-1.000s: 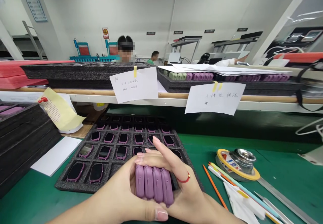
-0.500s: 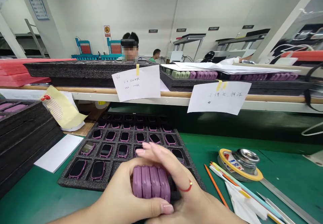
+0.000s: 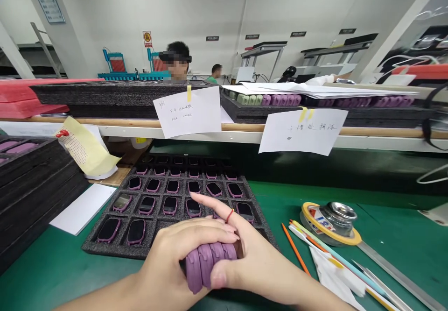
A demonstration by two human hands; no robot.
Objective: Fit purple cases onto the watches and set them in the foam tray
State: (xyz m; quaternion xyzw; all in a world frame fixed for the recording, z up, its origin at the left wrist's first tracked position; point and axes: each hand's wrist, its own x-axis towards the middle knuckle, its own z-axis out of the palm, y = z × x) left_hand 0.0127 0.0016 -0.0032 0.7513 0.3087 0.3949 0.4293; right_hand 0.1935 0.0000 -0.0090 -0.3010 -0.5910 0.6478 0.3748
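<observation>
1. Clasping four purple watch cases (image 3: pixel 196 270), side by side and tilted: they sit between both hands, above the near edge of the foam tray (image 3: pixel 115 251) on the green desk (image 3: pixel 70 273).
2. Left hand (image 3: pixel 182 243) has its fingers clamped over their top. Right hand (image 3: pixel 250 257) clamps too, thumb pressed on the near side, one red-ringed finger pointing out; its remaining fingers are hidden.
3. Progress, as I judge it: these four are gathered up and none is set down; how much is left, I can't tell.
4. Tray count, purple smartwatches (image 3: pixel 136 232): two visible in the front row, at least five in the next, then six and six. Hands block some slots; the rear is too dark.
5. Elsewhere: two handwritten notes (image 3: pixel 189 112) on the shelf edge, one yellow tape roll (image 3: pixel 315 224), one glass jar (image 3: pixel 338 217).
</observation>
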